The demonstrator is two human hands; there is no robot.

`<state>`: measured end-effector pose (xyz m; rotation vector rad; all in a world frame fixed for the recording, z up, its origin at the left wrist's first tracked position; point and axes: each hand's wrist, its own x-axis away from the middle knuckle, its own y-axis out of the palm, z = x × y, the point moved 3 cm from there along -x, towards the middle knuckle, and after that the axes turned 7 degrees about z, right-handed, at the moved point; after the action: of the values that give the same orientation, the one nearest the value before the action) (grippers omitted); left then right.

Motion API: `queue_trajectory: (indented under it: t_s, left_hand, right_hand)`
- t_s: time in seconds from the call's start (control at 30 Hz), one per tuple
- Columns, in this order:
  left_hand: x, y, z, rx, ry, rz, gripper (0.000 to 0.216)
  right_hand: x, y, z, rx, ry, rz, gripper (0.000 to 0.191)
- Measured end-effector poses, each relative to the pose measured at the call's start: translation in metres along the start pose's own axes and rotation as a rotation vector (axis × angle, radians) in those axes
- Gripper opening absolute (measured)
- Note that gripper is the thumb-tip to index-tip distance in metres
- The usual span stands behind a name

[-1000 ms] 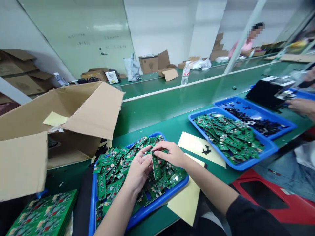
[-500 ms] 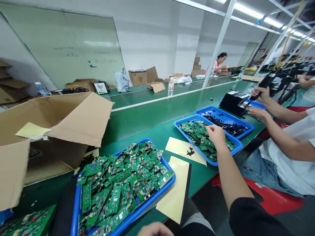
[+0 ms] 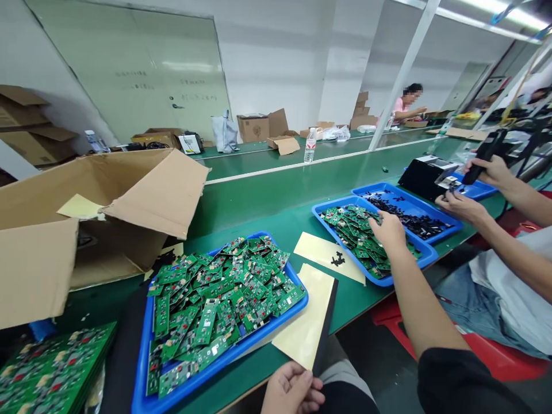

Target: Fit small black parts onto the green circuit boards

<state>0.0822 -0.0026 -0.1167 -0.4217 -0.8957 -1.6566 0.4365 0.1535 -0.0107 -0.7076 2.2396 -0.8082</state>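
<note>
Your right hand (image 3: 388,233), 3 o'clock in view, bent over circuit boards (image 3: 351,227) in a blue tray (image 3: 431,254); can't tell if gripping. Your left hand (image 3: 295,390), 6 o'clock, curled at yellow sheet (image 3: 307,310) corner, grip unclear. Second board pile (image 3: 228,293): 7 o'clock.

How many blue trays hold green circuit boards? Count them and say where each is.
2: the near tray in front of the person, and the far tray under the right hand. Any behind the cardboard box would be hidden.

Jumbled green circuit boards (image 3: 241,287) in trays (image 3: 259,344)
</note>
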Motion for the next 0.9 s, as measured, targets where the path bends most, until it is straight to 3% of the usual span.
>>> queue_trajectory:
  t_s: [0.1,0.23,0.37,0.53,0.9]
  left_hand:
    - [0.006,0.004,0.002,0.02,0.057,0.04,0.051]
    - [0.022,0.004,0.012,0.035,0.203,0.123,0.048]
    - [0.035,-0.003,0.022,0.062,0.233,0.191,0.047]
    - [0.041,-0.015,0.022,0.127,0.277,0.262,0.047]
    - [0.048,-0.023,0.029,-0.023,0.335,0.315,0.031]
  right_hand:
    - [0.058,0.001,-0.029,-0.194,-0.316,-0.18,0.026]
    - [0.169,-0.002,-0.068,-0.506,-0.778,-0.598,0.015]
    - [0.241,-0.002,-0.082,-0.714,-0.918,-0.71,0.015]
    - [0.268,0.013,-0.085,-0.788,-0.88,-0.659,0.02]
    - [0.272,0.015,-0.094,-0.791,-0.918,-0.617,0.016]
